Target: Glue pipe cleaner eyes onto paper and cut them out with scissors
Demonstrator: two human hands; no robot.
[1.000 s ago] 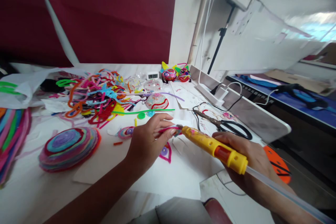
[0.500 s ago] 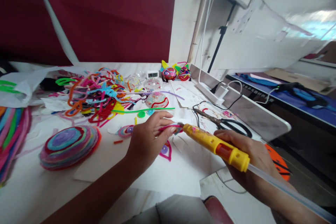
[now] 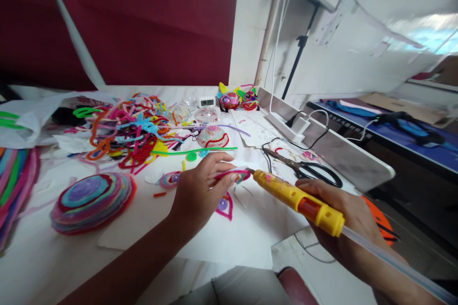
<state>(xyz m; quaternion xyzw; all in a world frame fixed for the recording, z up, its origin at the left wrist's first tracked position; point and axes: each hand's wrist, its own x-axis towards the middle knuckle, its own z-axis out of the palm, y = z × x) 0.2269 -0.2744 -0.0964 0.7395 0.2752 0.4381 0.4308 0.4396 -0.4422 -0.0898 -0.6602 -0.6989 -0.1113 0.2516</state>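
My left hand [image 3: 205, 186] pinches a small pink-edged pipe-cleaner piece [image 3: 244, 175] between thumb and fingers, much of it hidden by them. Wrapped round a yellow hot glue gun [image 3: 298, 200] is my right hand [image 3: 339, 219]; a clear glue stick [image 3: 386, 255] sticks out of its back end. The gun's metal nozzle is close to the piece's right end; whether they touch I cannot tell. Below the left hand, a pink eye-shaped pipe-cleaner piece [image 3: 224, 205] with a purple centre lies on white paper [image 3: 229, 243]. Another coiled piece [image 3: 170, 179] lies left of the hand.
A striped pipe-cleaner dome [image 3: 93, 202] sits at the left, behind it a tangled heap of pipe cleaners [image 3: 132, 128]. Scissors [image 3: 304, 167] and a black cable lie beyond the glue gun. Clear domes [image 3: 207, 114], a small clock [image 3: 206, 102] and finished colourful heads [image 3: 238, 98] stand at the back.
The glue gun has drawn back slightly to the right, its nozzle now a little off the piece. My left hand keeps its pinch with hardly any movement.
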